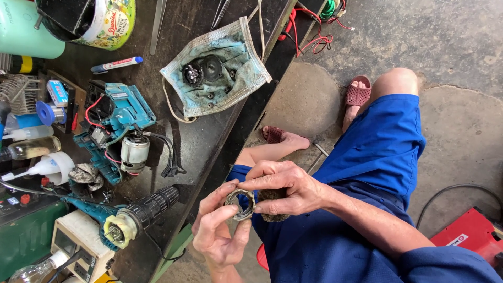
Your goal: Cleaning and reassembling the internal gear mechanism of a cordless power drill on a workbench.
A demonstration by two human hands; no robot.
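Beside the cluttered table, over your lap, your left hand pinches a toothed metal ring while your right hand steadies it and holds a dark brush; judged step: inspection, careful turning next.

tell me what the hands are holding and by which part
Both hold a small toothed metal ring: the left hand pinches its outer rim, and the right hand grips the rim's far side.
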